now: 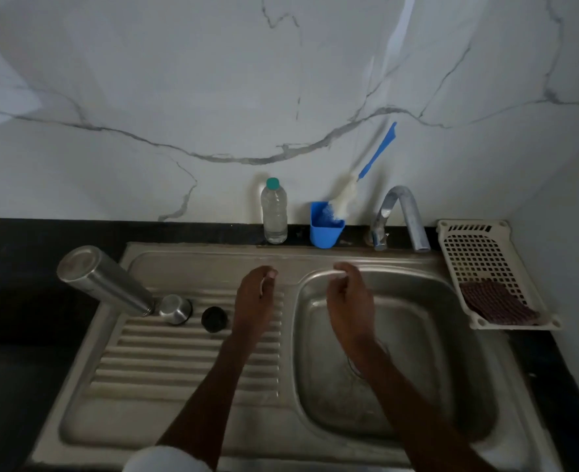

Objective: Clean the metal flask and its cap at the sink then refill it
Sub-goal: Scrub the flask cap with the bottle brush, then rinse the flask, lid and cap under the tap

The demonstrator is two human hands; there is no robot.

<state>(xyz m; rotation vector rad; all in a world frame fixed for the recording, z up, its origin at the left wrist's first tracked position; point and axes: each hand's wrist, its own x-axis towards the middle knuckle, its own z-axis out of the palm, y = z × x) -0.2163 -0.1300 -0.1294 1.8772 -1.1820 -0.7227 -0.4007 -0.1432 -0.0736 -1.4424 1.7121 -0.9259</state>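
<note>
We find the metal flask (106,281) standing on the far left corner of the sink's drainboard (186,362), a tall brushed-steel cylinder that looks to us turned mouth-down, its flat base toward the camera. Just beside its lower end sits the steel cap (175,309), a small rounded cup, and next to that a black stopper (214,319), squat and matte. Neither is in our grasp: the left hand (254,303) hovers above the ribbed drainboard and the right hand (351,306) above the basin (400,352), both with fingers loosely curled and holding nothing that we can make out. We judge that we stand between steps; whether the washing is done we cannot tell, as no water runs from the tap (400,216). If scrubbing comes next, we must reach for the bottle brush (349,189), its soft white bristles and thin blue plastic handle leaning in a blue cup (325,229) against the marble wall. If refilling, the clear plastic bottle (274,212) with the green top, which seems to hold water, stands just left of that cup on the black tabletop (26,267). At the right, a cream plastic tray (478,253) with a perforated grid floor holds a dark woven scrubber (495,301).
</note>
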